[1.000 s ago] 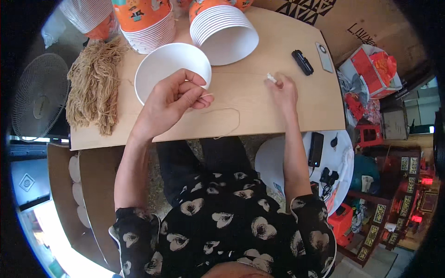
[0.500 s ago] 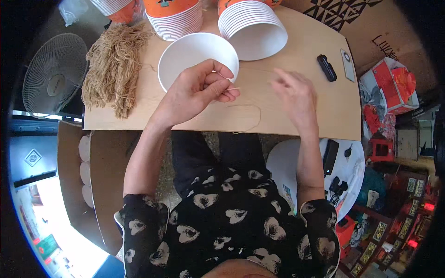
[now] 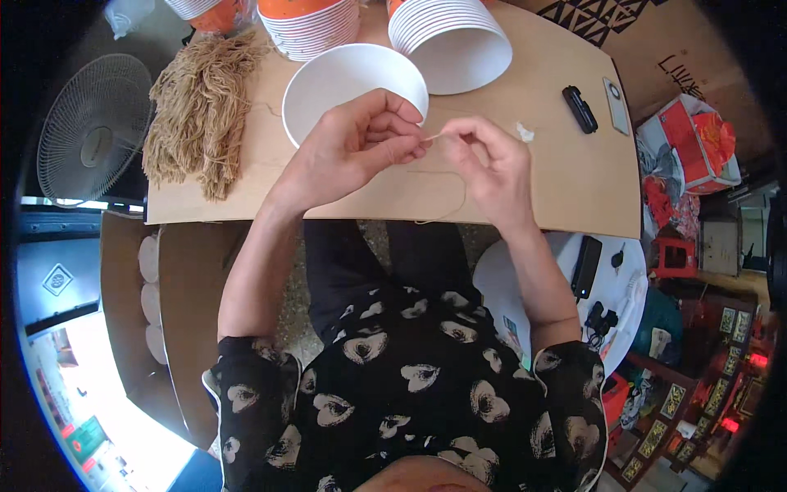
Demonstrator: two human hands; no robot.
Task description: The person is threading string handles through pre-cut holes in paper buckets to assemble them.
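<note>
Over the table's near half, my left hand [image 3: 348, 156] is closed, thumb and fingers pinching one end of a thin pale string [image 3: 434, 137]. My right hand [image 3: 496, 168] meets it there, thumb and forefinger pinched at the string's other side. The fingers hide most of what they hold. Behind my left hand stands a wide white paper tub [image 3: 320, 86], its mouth facing up. A loose tan strand [image 3: 464, 193] lies curved on the tabletop between my wrists. To the left, a thick bundle of tan twine [image 3: 201, 115] lies on the table.
Stacked orange-and-white tubs [image 3: 311, 37] stand at the back; another white stack [image 3: 463, 61] lies tipped. On the right are a white scrap [image 3: 525, 132], a black folded tool [image 3: 580, 110] and a pale flat device [image 3: 616, 105]. A fan [image 3: 97, 131] stands left, beyond the table.
My right hand has moved left from a blurred position over the table and now pinches the string beside my left hand. A white scrap now shows on the table behind it.
</note>
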